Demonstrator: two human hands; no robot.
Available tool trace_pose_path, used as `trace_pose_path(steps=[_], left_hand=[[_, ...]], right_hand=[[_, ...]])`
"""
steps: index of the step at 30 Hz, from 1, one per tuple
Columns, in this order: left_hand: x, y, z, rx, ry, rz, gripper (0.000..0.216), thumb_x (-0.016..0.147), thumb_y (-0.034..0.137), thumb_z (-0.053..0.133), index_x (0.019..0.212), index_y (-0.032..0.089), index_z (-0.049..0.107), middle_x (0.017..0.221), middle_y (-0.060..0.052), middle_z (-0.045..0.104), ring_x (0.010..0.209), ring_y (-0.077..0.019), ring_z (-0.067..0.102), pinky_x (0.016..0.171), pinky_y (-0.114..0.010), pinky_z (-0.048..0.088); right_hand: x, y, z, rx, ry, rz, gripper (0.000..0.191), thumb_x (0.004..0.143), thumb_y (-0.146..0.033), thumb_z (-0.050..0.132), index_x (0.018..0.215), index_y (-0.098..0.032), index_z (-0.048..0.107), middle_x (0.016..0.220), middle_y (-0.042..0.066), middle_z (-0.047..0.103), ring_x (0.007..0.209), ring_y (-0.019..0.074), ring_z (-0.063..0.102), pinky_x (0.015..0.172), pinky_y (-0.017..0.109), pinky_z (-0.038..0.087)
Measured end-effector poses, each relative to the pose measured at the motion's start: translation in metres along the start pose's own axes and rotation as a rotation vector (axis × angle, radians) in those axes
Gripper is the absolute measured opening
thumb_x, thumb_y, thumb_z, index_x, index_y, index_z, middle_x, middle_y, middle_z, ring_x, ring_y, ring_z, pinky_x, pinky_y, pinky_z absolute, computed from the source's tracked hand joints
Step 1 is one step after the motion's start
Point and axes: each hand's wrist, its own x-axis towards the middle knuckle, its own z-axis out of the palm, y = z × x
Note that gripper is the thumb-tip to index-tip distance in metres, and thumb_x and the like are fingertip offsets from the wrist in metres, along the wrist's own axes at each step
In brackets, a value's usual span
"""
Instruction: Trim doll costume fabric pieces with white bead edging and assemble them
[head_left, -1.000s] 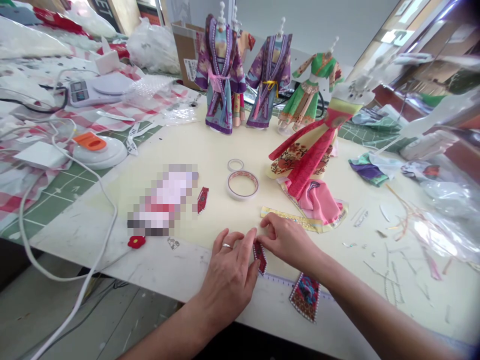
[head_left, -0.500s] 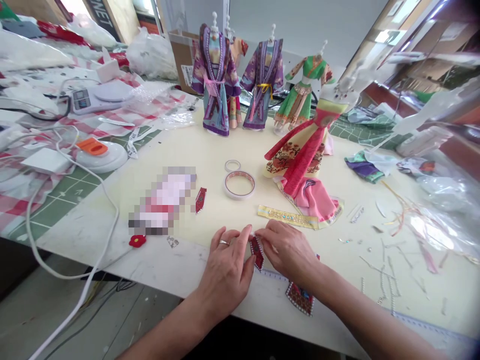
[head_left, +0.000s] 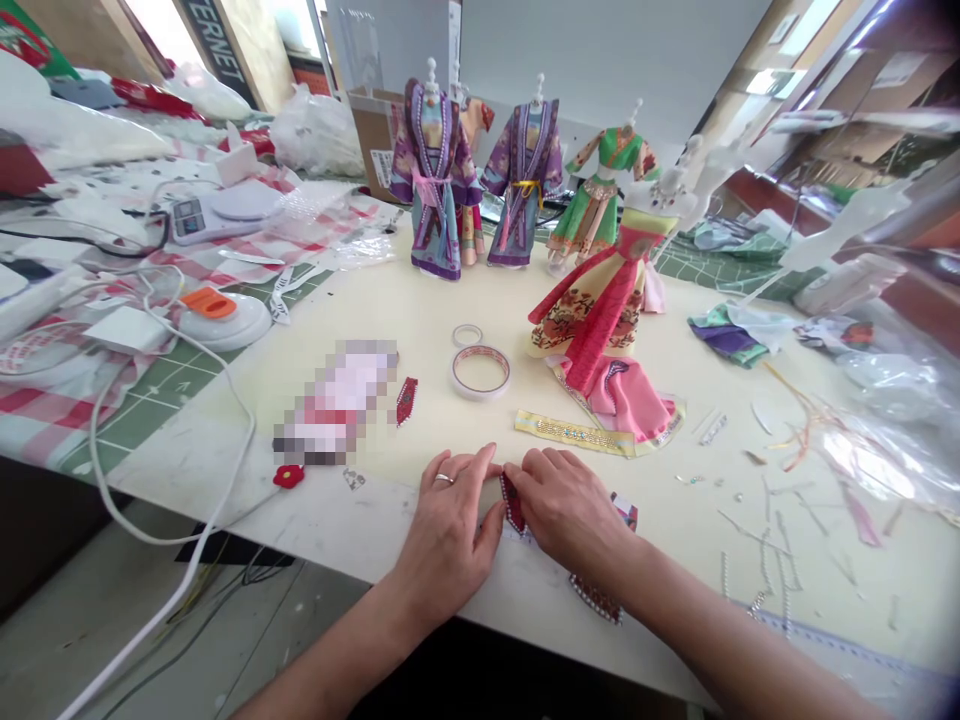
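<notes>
Both my hands rest together at the near edge of the pale worktable (head_left: 420, 300). Between them lies a small red beaded fabric piece (head_left: 512, 503). My left hand (head_left: 448, 530), with a ring on it, pinches the piece's left side with fingers pressed together. My right hand (head_left: 564, 505) covers its right side, fingers curled down onto it. A larger beaded patterned piece (head_left: 600, 598) lies partly hidden under my right wrist. A yellow trim strip (head_left: 571, 435) lies just beyond my right hand.
A tape roll (head_left: 481, 371) and a smaller ring (head_left: 468, 335) sit mid-table. A red-and-pink doll dress (head_left: 607, 320) stands to the right, with three dressed mannequins (head_left: 525, 185) behind. Another red piece (head_left: 406, 400), a red flower (head_left: 289, 476), a white cable (head_left: 217, 380) and scraps (head_left: 772, 520) lie around.
My hands have closed in tighter over the red piece, the right hand now covering more of it. The camera view has shifted slightly downward and to the left.
</notes>
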Motion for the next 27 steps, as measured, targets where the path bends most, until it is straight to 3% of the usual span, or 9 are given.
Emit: trace_pose_path(steps=[14,18,23,27], left_hand=[[0.002,0.004,0.003,0.198,-0.02,0.059,0.052,0.09,0.017,0.044,0.138,0.009,0.026,0.105,-0.009,0.066,0.103,-0.025,0.053,0.103,-0.051,0.029],[0.002,0.004,0.003,0.201,-0.023,0.049,0.053,0.089,0.017,0.045,0.138,0.009,0.027,0.104,-0.009,0.066,0.103,-0.0248,0.053,0.103,-0.05,0.03],[0.001,0.004,0.003,0.171,-0.015,0.051,0.056,0.088,0.015,0.045,0.139,0.01,0.023,0.107,-0.009,0.066,0.103,-0.024,0.054,0.103,-0.05,0.029],[0.001,0.004,0.004,0.138,-0.033,0.043,0.057,0.089,0.015,0.044,0.14,0.011,0.021,0.109,-0.009,0.065,0.106,-0.0238,0.053,0.104,-0.05,0.028]], right_hand=[[0.0,-0.004,0.005,0.028,0.015,0.029,0.01,0.086,-0.013,0.049,0.086,-0.016,0.059,0.082,0.006,0.056,0.074,0.0194,0.047,0.066,0.032,0.034],[-0.002,0.002,0.001,0.093,0.026,0.069,0.013,0.088,-0.016,0.048,0.093,-0.018,0.061,0.081,0.004,0.056,0.077,0.0181,0.05,0.068,0.029,0.037],[-0.008,0.008,-0.003,0.131,0.046,0.079,0.028,0.09,-0.015,0.045,0.115,-0.018,0.055,0.091,0.005,0.058,0.083,0.017,0.052,0.075,0.028,0.041],[-0.007,0.002,-0.003,0.077,0.03,0.056,0.02,0.09,-0.019,0.045,0.105,-0.018,0.06,0.086,0.006,0.056,0.079,0.02,0.049,0.07,0.031,0.039]])
